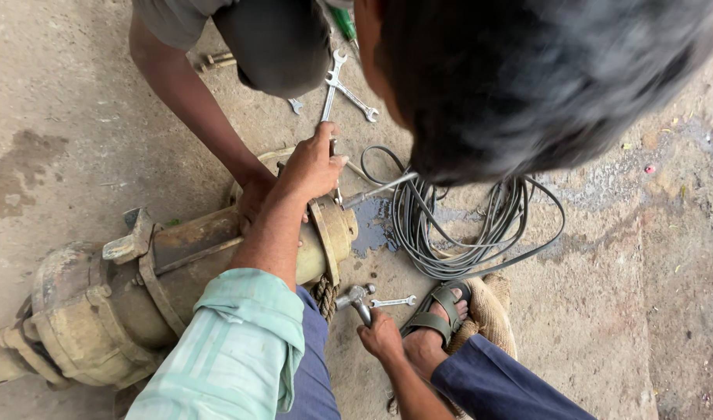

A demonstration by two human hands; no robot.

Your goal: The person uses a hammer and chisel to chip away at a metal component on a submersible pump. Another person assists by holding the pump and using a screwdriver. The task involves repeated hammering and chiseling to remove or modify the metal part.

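Observation:
A large, dirty yellow-brown pump motor point(100, 303) lies on its side on the concrete floor. My left hand point(311, 165), at the end of a light green rolled sleeve, is closed around a thin metal tool set against the motor's round end flange point(335, 229). My right hand point(381, 336) grips the handle of a small hammer point(356, 299) low beside that flange. A co-worker's hand point(253, 191) rests on the motor just left of my left hand. Their dark-haired head point(527, 78) fills the upper right.
A coil of grey cable point(465, 229) lies right of the flange. Two crossed spanners point(339, 87) rest on the floor behind, and a small spanner point(393, 301) lies by the hammer. A sandalled foot point(438, 315) rests on a sack point(492, 311). A rope point(324, 295) runs under the motor.

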